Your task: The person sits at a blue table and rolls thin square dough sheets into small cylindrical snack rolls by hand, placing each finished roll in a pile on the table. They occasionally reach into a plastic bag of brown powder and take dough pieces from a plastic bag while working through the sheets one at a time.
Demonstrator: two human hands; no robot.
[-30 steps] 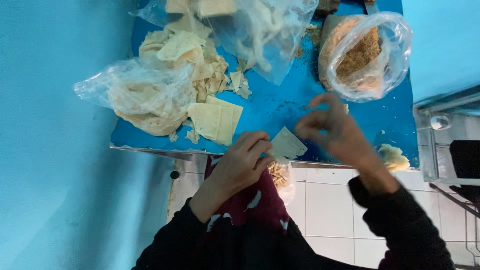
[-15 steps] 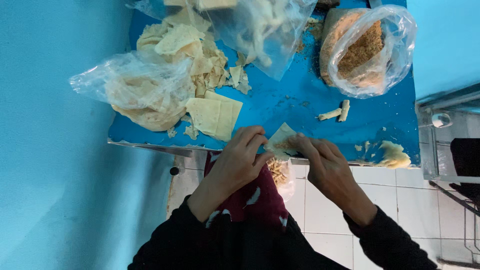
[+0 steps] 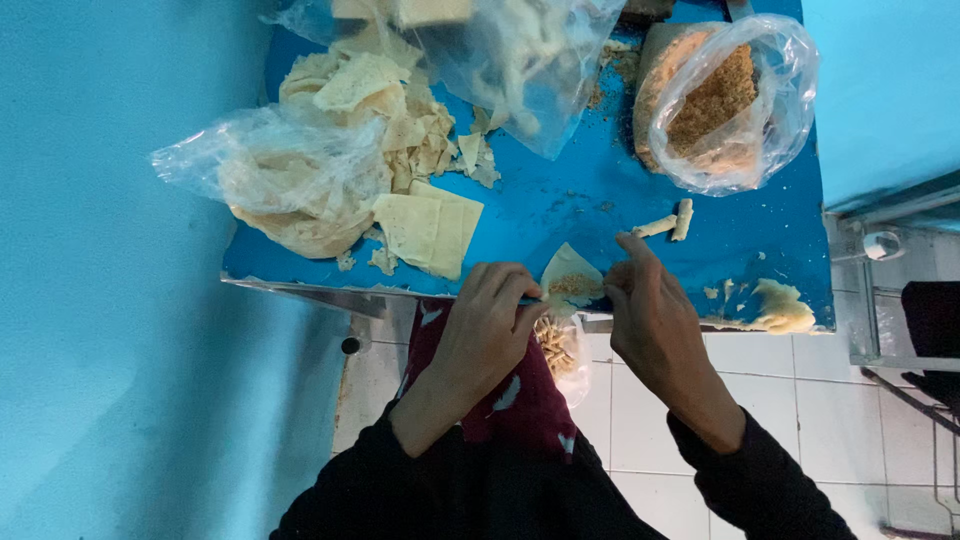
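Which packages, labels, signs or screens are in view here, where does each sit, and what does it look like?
Clear plastic bag: table's far right, rounded, holding brown crumbly filling.
Clear bag: top centre, loose, holding pale strips.
Crumpled clear bag: left side, over pale thin wrapper sheets.
Small clear bag: below the table edge between the hands, holding small tan pieces.
No labels, signs or screens visible.

Blue tabletop (image 3: 600, 190) is pretty messy; clear bag of crumbly brown filling (image 3: 720, 100) top right; two finished rolls (image 3: 670, 222) nearby; dough scraps (image 3: 770, 308) by the edge.
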